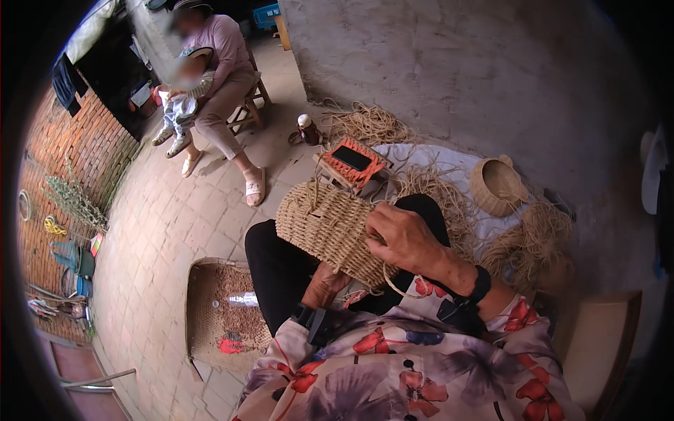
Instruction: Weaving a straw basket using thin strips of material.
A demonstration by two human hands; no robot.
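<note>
A tan woven straw basket (319, 221) lies tilted across my lap, its coarse braided side facing up. My left hand (328, 284) holds it from below at the near edge; the fingertips are hidden under the weave. At the right end, my right hand (404, 237) is closed with curled fingers on the basket's edge. Whatever strand may be between those fingers is hidden. Just below that hand, a loose loop of straw cord (387, 278) hangs from the basket's near right corner.
A phone (351, 158) lies on a small orange-topped stool (368, 170) ahead. Straw cord (439, 203) and a round woven basket (491, 194) lie on white cloth at the right. A shallow tray (203, 263) stands at left. A seated person (228, 77) holds a child (184, 98).
</note>
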